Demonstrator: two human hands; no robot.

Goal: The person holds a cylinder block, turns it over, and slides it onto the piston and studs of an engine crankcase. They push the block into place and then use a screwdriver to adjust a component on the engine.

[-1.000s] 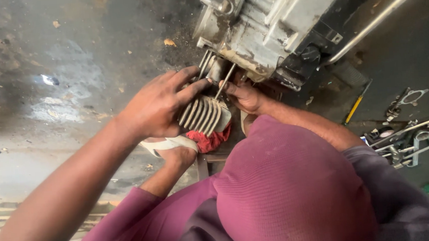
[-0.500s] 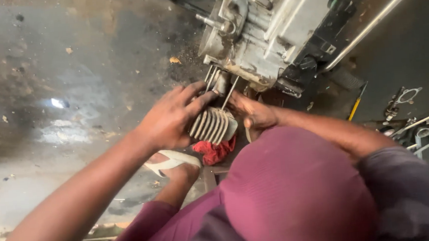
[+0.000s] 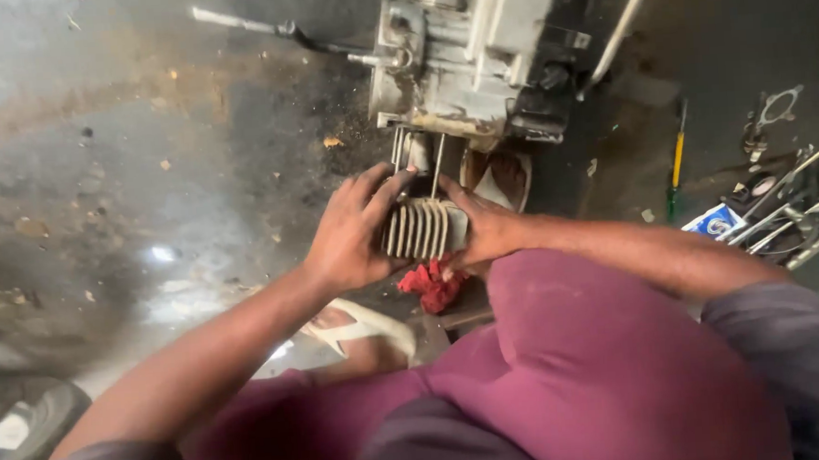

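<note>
Finned cylinder [image 3: 426,229] gripped from both sides, left hand [image 3: 348,238] and right hand [image 3: 485,230] fingers wrapped around it. It is partway along the studs [image 3: 438,162], apart from the engine [image 3: 460,56]; not seated.

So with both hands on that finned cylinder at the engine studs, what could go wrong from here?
1. The ribbed grey metal cylinder sits on thin metal studs under the grey engine block; held unevenly, it might cock and bind.
2. Fingers of the left hand and right hand wrap the fins and could get pinched.
3. The red rag lies just below and might snag.
</note>
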